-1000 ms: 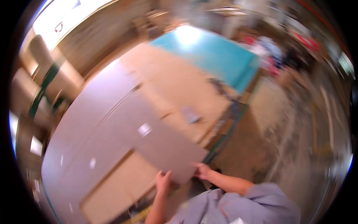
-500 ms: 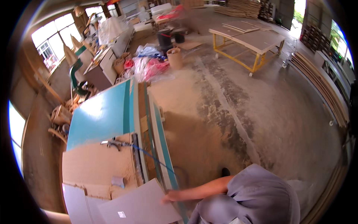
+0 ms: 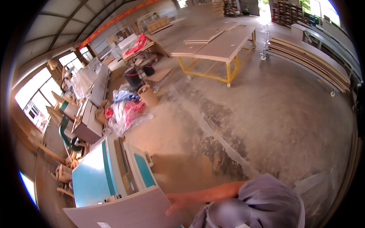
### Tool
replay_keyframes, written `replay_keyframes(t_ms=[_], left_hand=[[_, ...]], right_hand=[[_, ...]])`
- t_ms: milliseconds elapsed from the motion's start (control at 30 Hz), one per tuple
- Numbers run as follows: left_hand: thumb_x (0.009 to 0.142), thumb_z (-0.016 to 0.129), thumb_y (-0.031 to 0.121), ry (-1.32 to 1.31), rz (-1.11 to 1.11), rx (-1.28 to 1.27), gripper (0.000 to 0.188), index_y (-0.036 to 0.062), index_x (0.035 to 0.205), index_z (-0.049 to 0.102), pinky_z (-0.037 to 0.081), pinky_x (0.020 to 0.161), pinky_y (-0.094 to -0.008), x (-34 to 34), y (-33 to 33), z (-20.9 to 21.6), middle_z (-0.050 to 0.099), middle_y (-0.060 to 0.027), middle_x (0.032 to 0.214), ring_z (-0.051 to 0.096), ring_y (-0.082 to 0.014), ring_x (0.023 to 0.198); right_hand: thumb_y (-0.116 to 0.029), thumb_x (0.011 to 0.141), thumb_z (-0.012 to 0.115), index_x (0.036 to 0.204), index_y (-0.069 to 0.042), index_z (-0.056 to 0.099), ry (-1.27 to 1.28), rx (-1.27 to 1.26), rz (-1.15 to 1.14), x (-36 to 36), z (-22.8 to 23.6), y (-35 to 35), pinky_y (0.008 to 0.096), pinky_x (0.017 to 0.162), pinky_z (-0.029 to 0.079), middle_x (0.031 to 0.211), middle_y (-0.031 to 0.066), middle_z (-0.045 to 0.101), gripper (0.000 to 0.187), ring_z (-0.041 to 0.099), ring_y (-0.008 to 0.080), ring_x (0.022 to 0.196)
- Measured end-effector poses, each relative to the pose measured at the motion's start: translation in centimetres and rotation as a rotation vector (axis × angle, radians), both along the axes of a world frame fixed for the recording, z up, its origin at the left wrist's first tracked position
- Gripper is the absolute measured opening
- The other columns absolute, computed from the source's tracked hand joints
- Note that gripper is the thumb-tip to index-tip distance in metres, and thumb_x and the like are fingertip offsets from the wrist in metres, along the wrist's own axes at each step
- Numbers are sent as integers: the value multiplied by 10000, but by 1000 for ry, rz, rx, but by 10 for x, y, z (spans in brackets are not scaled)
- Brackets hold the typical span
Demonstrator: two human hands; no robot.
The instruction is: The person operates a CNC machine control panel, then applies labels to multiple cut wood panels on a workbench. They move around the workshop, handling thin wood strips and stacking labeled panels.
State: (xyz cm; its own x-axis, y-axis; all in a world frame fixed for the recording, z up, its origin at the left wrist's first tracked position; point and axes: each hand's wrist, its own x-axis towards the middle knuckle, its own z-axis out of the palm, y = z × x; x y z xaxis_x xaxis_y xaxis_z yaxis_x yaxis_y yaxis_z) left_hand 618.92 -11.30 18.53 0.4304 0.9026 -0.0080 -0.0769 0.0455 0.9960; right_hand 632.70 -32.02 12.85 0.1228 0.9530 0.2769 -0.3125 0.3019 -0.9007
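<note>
A large grey-brown board [image 3: 129,209] with a small white label fills the lower left. It is tilted, and its raised far edge covers part of a blue-topped machine table [image 3: 89,180]. From the lower right, my bare right arm reaches across to the board's right side. My right hand [image 3: 176,203] is closed on the board near its edge, partly blurred. My left hand does not show. Just beyond the board's far edge, small metal fittings [image 3: 113,198] sit on the table.
Behind the machine lie crumpled plastic bags [image 3: 127,114], a brown bin [image 3: 147,95] and black buckets [image 3: 132,77]. Farther off stands a yellow-framed wheeled table [image 3: 228,74] with boards on it. A wheeled rack [image 3: 304,62] of stacked panels stands at right.
The board has been lifted and turned in my right hand, now hiding the dusty tabletop and the air gun with its blue hose. My view has swung right and upward.
</note>
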Motion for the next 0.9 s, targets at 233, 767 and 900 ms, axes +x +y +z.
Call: replay_keyframes(t_ms=[233, 767, 900], left_hand=[[837, 562, 448, -27, -122, 36, 528, 98, 1231, 539, 430, 864, -438, 134, -23, 3, 479, -135, 1313, 447, -327, 1163], [756, 699, 105, 12, -1671, 360, 342, -42, 1050, 605, 502, 681, -322, 688, -345, 40, 672, -107, 886, 627, -177, 751], [775, 684, 288, 121, -1901, 858, 495, -19, 1135, 537, 489, 731, -393, 778, -504, 37, 645, -210, 919, 643, -310, 835]], right_hand=[[-357, 837, 664, 1424, -51, 259, -12, -109, -360, 183, -17, -114, 340, 972, 368, 1264, 91, 459, 776, 424, 166, 1163], [-214, 710, 698, 967, -63, 617, 939, 257, -1295, 485, -71, -384, 374, 858, 446, 942, 67, 616, 309, 573, 232, 940], [-296, 657, 735, 1049, -67, 600, 901, 536, -1618, 520, -87, -494, 420, 941, 409, 1044, 72, 617, 473, 541, 268, 1040]])
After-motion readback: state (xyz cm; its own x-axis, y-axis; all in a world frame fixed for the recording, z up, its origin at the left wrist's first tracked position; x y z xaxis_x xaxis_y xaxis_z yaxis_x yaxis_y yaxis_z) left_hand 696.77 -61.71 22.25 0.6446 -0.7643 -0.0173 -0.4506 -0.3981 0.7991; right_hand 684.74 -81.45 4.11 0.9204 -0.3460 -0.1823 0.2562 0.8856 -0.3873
